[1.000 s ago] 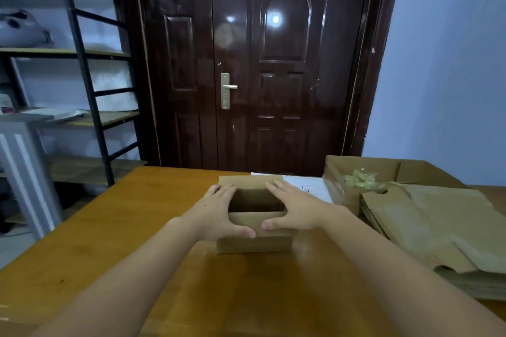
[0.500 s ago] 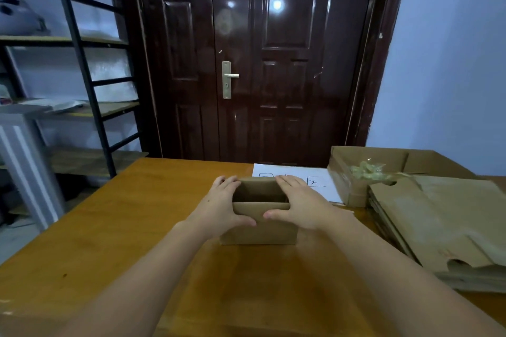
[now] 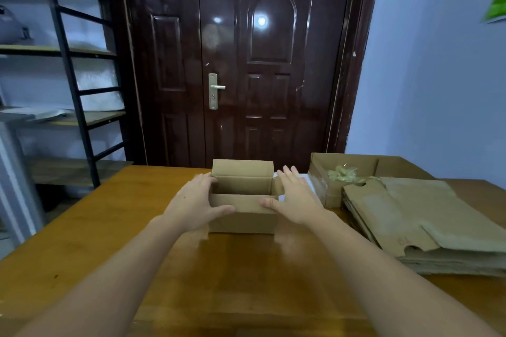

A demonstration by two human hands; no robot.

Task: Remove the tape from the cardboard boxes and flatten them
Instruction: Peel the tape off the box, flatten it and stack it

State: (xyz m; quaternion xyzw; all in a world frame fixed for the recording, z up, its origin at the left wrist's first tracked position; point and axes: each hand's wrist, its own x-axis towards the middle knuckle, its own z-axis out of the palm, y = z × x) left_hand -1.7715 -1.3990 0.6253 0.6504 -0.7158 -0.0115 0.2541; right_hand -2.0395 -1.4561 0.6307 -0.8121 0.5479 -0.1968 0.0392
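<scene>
A small brown cardboard box point(image 3: 242, 220) stands open-topped in the middle of the wooden table point(image 3: 109, 227), its far flap upright. My left hand point(image 3: 195, 201) lies against the box's left side, thumb across the near flap, fingers fairly straight. My right hand point(image 3: 294, 198) is at the right side with fingers spread and straight, thumb touching the near flap. No tape shows on this box.
A stack of flattened cardboard point(image 3: 427, 224) lies on the table at the right. Behind it stands an open carton point(image 3: 353, 164) holding a wad of crumpled clear tape point(image 3: 342, 174). A white sheet peeks out behind my right hand. A dark door and metal shelving point(image 3: 68, 68) stand beyond the table.
Both hands have slid off the box's top to its sides and spread apart. The far flap now stands upright and the box's opening is wider.
</scene>
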